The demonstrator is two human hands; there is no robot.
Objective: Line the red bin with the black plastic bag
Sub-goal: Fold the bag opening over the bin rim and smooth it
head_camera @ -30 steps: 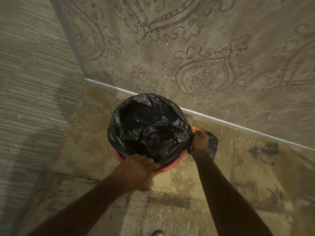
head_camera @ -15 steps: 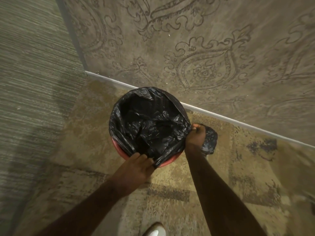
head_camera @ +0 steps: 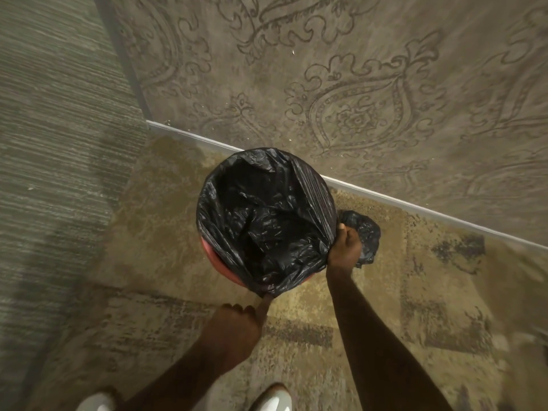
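Note:
The red bin (head_camera: 214, 258) stands on the floor by the wall, seen from above. The black plastic bag (head_camera: 264, 221) sits inside it, its mouth folded over most of the rim; only a red arc shows at the near left. My right hand (head_camera: 345, 247) grips a bunched knot of spare bag (head_camera: 366, 232) at the bin's right side. My left hand (head_camera: 234, 327) is below the bin, fingers curled, one finger touching the bag's near edge (head_camera: 268, 292).
A patterned wall (head_camera: 355, 99) with a white baseboard (head_camera: 415, 204) runs right behind the bin. A striped wall (head_camera: 53, 143) closes the left side. The floor is worn patterned carpet (head_camera: 385, 321). My white shoes (head_camera: 271, 397) show at the bottom edge.
My left hand has drawn back from the bin's near rim, pulling the bag edge down over it. My right hand has stayed on the bunched bag. The view has tilted down.

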